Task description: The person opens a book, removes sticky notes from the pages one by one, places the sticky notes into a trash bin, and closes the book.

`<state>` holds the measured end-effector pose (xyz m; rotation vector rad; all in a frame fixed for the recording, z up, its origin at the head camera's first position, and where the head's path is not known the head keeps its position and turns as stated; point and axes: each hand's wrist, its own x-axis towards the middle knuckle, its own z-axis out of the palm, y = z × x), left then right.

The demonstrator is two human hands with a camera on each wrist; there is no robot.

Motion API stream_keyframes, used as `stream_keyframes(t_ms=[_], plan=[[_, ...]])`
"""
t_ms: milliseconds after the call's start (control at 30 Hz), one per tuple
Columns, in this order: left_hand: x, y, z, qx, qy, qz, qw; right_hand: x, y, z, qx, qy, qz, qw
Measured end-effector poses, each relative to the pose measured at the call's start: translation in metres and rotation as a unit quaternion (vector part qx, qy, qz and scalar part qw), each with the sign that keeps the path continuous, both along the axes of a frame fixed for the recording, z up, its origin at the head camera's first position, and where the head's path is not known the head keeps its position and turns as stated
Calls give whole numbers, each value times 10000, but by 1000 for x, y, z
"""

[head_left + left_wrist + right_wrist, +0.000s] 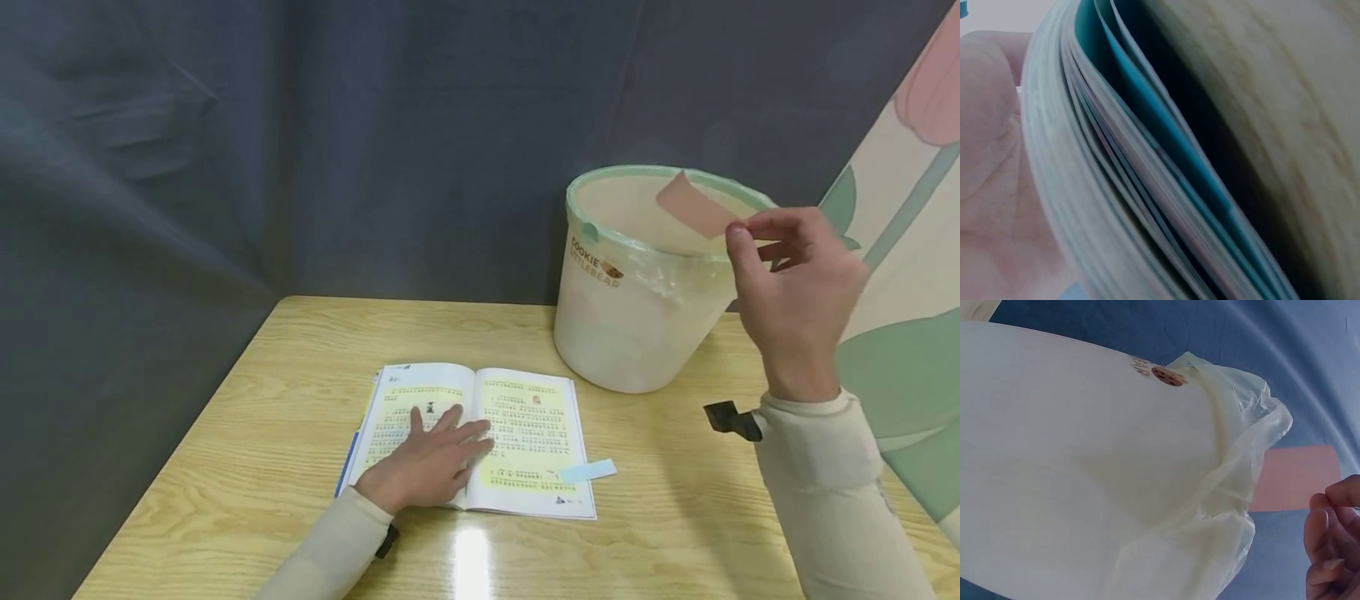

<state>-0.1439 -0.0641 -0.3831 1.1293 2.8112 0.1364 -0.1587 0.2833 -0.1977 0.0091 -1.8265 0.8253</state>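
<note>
An open book lies on the wooden table, its pages printed with text on yellow shading. Spread over the left page and the middle fold, my left hand rests with its fingers apart. In the left wrist view the book's page edges fill the middle, beside the palm. My right hand pinches a pink paper slip between thumb and finger, above the rim of a white bin. The right wrist view shows the same slip beyond the bin's plastic liner. A light blue slip sticks out past the book's right edge.
The bin, with a green rim and a cookie print, stands at the back right of the table. Behind it hangs a dark curtain. A flower-patterned panel borders the right side.
</note>
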Motion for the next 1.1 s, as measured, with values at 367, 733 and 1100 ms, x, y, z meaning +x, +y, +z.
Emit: stream_keyframes(t_ms=[367, 733, 1100], plan=[[0, 0, -1, 7, -27, -17, 10000, -15, 10, -10, 655, -1469, -641, 9849], [0, 0, 0, -55, -12, -6, 10000, -11, 6, -23, 1021, -1042, -418, 9884], [-1, -1, 0, -64, 54, -28, 10000, 3, 4, -32, 975, -409, 35, 9944]])
